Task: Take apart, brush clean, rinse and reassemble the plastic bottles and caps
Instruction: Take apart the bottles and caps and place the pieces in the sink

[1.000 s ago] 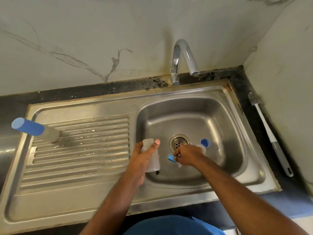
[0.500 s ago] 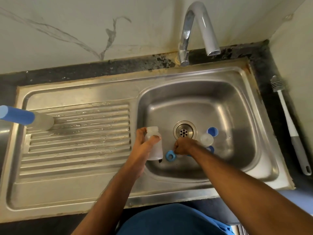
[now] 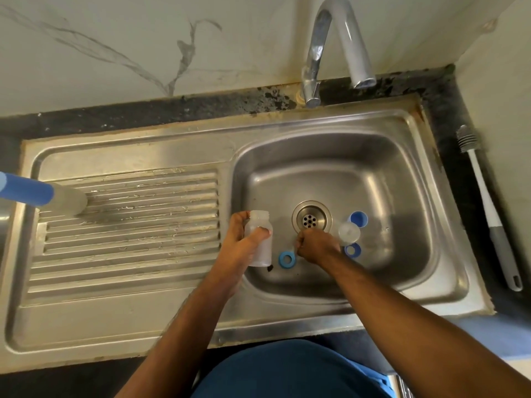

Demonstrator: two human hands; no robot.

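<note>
Left hand (image 3: pixel 240 242): grasps the uncapped clear bottle (image 3: pixel 258 239), left of the drain (image 3: pixel 311 219).
Right hand (image 3: pixel 316 245): clenched just below the drain; contents hidden.
Blue ring cap (image 3: pixel 285 258): basin floor, lower left of the drain.

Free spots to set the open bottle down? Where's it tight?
Free: ribbed drainboard between the capped bottle and the basin; basin floor behind the drain, toward the tap. Crowded: front of basin, with ring, caps and both hands.
</note>
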